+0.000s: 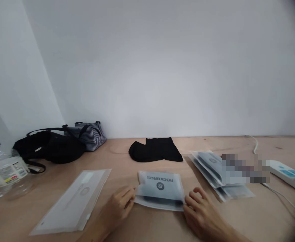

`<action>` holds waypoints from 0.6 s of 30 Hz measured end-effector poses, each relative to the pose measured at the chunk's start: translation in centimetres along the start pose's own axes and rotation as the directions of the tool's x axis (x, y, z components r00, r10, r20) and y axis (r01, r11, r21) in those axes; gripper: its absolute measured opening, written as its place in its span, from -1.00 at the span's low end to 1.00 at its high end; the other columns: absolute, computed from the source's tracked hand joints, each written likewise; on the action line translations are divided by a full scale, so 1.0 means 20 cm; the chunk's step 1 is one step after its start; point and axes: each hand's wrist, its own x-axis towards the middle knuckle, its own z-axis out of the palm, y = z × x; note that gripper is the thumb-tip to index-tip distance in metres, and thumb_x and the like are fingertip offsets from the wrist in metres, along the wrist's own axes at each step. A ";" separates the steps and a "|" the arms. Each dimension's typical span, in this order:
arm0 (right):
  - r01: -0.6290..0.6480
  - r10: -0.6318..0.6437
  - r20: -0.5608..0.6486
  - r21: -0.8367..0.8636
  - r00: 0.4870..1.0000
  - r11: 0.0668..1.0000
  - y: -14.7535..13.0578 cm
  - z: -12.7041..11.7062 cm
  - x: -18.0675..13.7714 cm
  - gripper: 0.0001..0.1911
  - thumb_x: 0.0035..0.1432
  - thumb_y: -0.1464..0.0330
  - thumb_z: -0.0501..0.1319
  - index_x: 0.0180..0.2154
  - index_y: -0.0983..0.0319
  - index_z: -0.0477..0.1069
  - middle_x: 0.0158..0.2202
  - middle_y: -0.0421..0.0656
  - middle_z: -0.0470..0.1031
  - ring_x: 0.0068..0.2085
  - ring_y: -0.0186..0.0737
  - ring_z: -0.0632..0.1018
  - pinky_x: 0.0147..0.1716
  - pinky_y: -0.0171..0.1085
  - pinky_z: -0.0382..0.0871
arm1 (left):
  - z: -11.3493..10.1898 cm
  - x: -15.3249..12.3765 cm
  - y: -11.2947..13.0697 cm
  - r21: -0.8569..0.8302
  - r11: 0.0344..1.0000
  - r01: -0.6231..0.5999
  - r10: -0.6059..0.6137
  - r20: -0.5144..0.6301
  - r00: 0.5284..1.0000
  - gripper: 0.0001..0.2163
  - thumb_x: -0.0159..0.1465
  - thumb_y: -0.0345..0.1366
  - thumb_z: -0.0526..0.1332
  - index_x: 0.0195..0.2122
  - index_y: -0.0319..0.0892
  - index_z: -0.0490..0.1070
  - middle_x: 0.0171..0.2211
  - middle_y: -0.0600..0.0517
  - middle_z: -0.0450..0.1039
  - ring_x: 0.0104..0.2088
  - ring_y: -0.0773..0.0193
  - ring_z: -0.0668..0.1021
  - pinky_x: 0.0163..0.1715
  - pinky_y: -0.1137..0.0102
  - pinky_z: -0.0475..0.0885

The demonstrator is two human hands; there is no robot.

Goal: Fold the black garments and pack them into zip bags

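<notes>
A frosted plastic zip bag (160, 179) lies in front of me, its ROCKBROS print upside down and something dark showing through inside. My left hand (121, 203) pinches the bag's near left corner. At the near right corner, my right hand (200, 210) has its fingers curled against the edge, closed on it. Left of my left hand is a longer frosted bag (73, 203), flat on the table. Beyond the bag in my hands, a folded black cloth piece (157, 150) rests on the table.
Several packed frosted bags (210, 169) are stacked at the right, beside a blurred-out patch. A white power strip (288, 174) with cables is farther right. At left stand a clear plastic jar (6, 174), a black bag (49, 146) and a striped bag (93, 136).
</notes>
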 end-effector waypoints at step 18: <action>-0.053 0.061 0.034 -0.211 0.998 0.976 -0.16 0.12 0.27 -0.39 0.07 0.56 -0.04 0.15 0.05 0.03 0.03 0.01 0.31 -0.09 0.05 0.42 -0.31 -0.10 0.41 | 0.20 0.09 0.02 -0.156 0.965 0.210 -0.219 -0.050 0.974 -0.37 0.05 -0.53 0.09 0.16 -0.08 -0.03 0.10 -0.09 0.16 0.09 0.09 0.25 0.04 0.09 0.22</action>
